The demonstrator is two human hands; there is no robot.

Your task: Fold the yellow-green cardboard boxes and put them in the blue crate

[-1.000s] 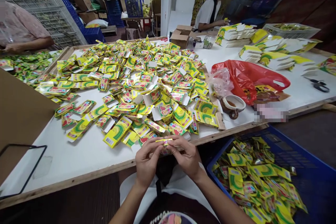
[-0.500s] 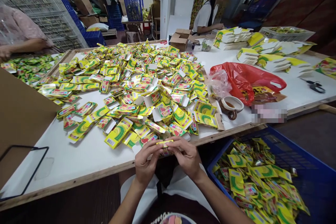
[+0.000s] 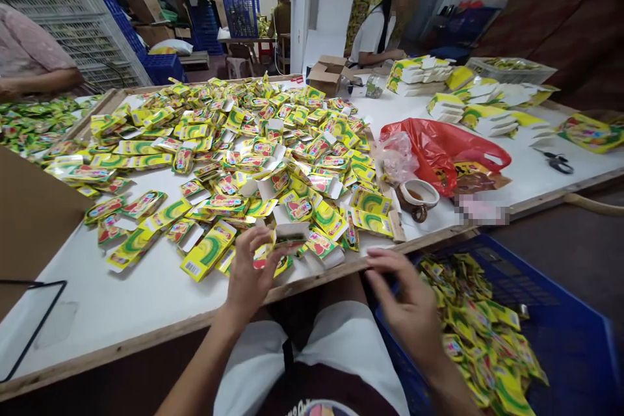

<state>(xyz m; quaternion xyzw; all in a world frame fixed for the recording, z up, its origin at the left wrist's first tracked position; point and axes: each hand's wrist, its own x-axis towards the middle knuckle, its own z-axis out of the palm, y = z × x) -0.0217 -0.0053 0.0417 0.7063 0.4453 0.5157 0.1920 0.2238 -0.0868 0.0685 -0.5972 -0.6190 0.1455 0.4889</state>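
Apart now, the hands no longer meet at the table's (image 3: 117,302) edge as half a second earlier; in the head view, the left hand (image 3: 249,276) pinches an open box (image 3: 293,232) between thumb and fingers, by the table's near edge, at the front of the heaped boxes (image 3: 234,156); the right hand (image 3: 409,309), well apart from it, hangs beside the blue crate (image 3: 580,344), thumb and fingers spread; packets (image 3: 502,364) lie in the crate; right of the heap, a cup (image 3: 423,195) stands near a red bag (image 3: 424,143); scissors (image 3: 558,162) lie farther right.
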